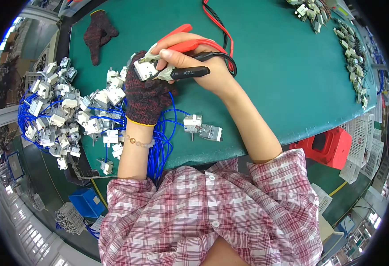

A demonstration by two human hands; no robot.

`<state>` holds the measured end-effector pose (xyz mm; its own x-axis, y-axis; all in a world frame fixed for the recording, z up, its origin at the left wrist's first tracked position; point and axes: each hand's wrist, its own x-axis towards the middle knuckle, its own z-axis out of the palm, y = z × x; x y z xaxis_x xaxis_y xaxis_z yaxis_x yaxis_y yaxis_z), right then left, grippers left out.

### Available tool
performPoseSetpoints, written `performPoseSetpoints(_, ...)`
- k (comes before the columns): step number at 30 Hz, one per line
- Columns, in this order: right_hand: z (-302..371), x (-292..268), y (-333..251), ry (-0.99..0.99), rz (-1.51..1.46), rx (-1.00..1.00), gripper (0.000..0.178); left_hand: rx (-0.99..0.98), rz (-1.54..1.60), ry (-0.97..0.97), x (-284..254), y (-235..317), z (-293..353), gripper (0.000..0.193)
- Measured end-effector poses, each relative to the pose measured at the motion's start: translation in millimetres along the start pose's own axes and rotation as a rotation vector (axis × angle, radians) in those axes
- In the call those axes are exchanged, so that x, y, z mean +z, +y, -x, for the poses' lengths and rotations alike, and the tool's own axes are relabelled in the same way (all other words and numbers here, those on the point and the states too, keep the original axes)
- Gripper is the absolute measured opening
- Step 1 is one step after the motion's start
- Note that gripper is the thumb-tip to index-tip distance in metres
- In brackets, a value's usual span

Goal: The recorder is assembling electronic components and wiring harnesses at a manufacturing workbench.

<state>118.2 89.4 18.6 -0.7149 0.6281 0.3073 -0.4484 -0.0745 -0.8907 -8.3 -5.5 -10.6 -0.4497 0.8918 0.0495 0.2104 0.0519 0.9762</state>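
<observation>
My left hand point(143, 99), in a dark knitted glove, is closed around a small white component point(145, 69) with metal parts. My bare right hand point(203, 66) grips a pair of test leads, one with a red sleeve point(183, 46) and one with a black sleeve point(190, 72). Their tips meet the white component, though my fingers partly cover the contact. Blue wires point(159, 150) hang below my left wrist. On the mat just right of that wrist lie two loose white-and-metal components point(193, 123).
A heap of similar components with blue wires point(57, 111) covers the table's left side. An empty dark glove point(99, 33) lies at the far left. More components point(352, 62) line the right edge. Red and black cables point(223, 26) run in from the far edge. A red stool point(325, 148) stands at the right.
</observation>
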Motion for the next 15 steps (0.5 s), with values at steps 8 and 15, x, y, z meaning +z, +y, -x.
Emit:
performPoseSetpoints(8,1.1,3.6,-7.9,0.076,-0.012,0.132,0.023,-0.05,0.244,-0.111,1.6,5.6,-1.6,0.031)
performPoseSetpoints(15,-0.3,5.2,-8.0,0.113,-0.011,0.182,0.023,-0.001,0.192,-0.156,-0.9,6.5,-3.3,0.028)
